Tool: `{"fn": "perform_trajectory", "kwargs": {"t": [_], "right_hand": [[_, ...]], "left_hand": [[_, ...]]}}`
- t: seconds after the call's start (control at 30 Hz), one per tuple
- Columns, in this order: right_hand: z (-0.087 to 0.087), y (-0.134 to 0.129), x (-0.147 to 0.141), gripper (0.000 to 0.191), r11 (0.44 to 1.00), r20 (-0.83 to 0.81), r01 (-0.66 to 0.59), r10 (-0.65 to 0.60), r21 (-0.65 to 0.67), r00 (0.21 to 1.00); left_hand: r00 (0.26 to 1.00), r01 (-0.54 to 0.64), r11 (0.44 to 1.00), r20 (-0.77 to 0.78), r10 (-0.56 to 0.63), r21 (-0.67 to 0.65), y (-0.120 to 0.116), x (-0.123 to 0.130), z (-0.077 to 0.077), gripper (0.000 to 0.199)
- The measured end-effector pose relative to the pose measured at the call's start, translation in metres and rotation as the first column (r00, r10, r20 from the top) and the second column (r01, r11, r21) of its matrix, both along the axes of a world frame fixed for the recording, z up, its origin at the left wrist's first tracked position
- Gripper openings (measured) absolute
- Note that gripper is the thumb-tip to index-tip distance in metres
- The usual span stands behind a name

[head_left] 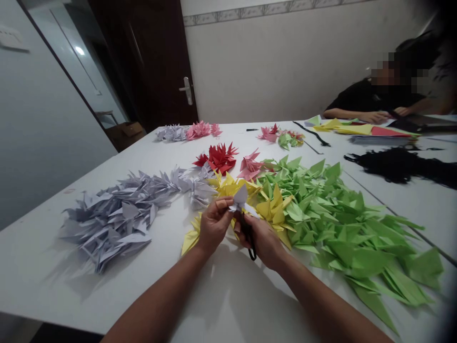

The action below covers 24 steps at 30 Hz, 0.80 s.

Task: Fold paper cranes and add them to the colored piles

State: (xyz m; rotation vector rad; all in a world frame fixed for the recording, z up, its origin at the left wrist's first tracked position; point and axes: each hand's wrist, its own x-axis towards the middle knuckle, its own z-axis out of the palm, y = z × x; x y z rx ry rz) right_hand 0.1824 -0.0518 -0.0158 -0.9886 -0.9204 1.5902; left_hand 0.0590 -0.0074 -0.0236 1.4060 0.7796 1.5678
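Note:
My left hand (214,224) is closed, pinching a pale lilac folded paper piece (240,196) between thumb and fingers, its pointed petal upright. My right hand (262,238) is wrapped round a black tool with a looped handle (253,251); its working end is hidden, so I cannot tell its exact kind. Both hands meet just in front of yellow folded paper pieces (274,209). To the left lies a heap of lilac folded paper pieces (124,214). A larger heap of green folded paper pieces (342,228) spreads to the right.
Red paper pieces (219,158) and a pink one (251,166) lie beyond my hands on the white table (71,267). Black cords (400,164) lie at the right. Another person (374,102) sits at the far right, near coloured paper sheets (357,128).

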Motion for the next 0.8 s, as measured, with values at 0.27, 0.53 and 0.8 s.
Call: {"fn": "perform_trajectory", "kwargs": {"t": [0.27, 0.53, 0.8], "right_hand": [[0.0052, -0.0001, 0.0018, 0.041, 0.996, -0.333, -0.037, 0.007, -0.084, 0.943], [0.0045, 0.0013, 0.0033, 0.043, 0.99, -0.407, -0.062, 0.004, -0.128, 0.913], [0.0039, 0.0003, 0.0017, 0.044, 0.991, -0.386, -0.035, -0.018, -0.131, 0.922]], "left_hand": [[0.997, 0.005, 0.999, -0.074, -0.002, 0.043, -0.0018, -0.0018, -0.0001, 0.015], [0.987, 0.017, 0.995, -0.163, -0.001, 0.098, -0.0054, -0.0031, 0.0045, 0.014], [0.988, -0.003, 0.995, -0.152, 0.018, 0.095, -0.0077, -0.0021, 0.0059, 0.013]]}}
